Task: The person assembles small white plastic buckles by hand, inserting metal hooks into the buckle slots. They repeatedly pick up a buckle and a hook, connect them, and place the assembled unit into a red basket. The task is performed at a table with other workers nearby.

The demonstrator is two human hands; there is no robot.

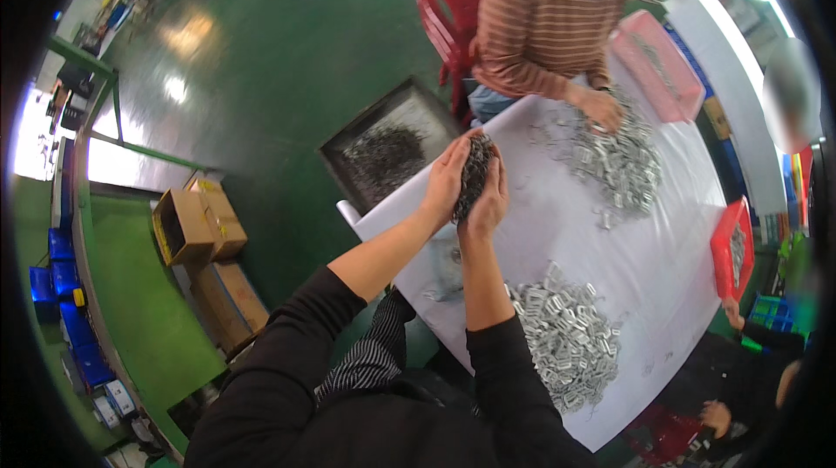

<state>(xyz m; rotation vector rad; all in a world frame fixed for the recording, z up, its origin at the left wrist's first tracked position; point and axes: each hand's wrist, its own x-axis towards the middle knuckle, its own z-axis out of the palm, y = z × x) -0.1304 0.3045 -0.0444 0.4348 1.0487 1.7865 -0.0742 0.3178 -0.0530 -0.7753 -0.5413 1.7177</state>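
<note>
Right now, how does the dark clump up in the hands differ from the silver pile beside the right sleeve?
The dark clump is dark grey; the silver pile is paler. The clump is cupped between left hand and right hand; the pile lies spread on the white-covered table. The clump looks smaller than the pile. Both hold many small pieces.
</note>
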